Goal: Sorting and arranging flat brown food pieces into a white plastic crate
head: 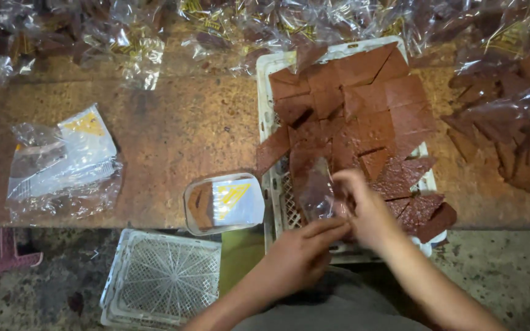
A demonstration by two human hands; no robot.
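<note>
Two hands point(332, 236) show — two white trays point(265, 92), one small clear box point(223, 203), and too many brown pieces point(363, 104) to count.

small clear plastic bag point(317, 195) held at centre by both hands. at 8 o'clock of it, clear rectangular tub point(223, 203) with white-yellow label. far 9 o'clock, pile of clear bags with white-yellow labels point(62, 162). filled clear packets point(314, 21) along 12 o'clock edge.

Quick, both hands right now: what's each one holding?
Left hand: closed on the clear plastic bag, holding it.
Right hand: fingers at the same bag; grip blurred, cannot tell.
</note>
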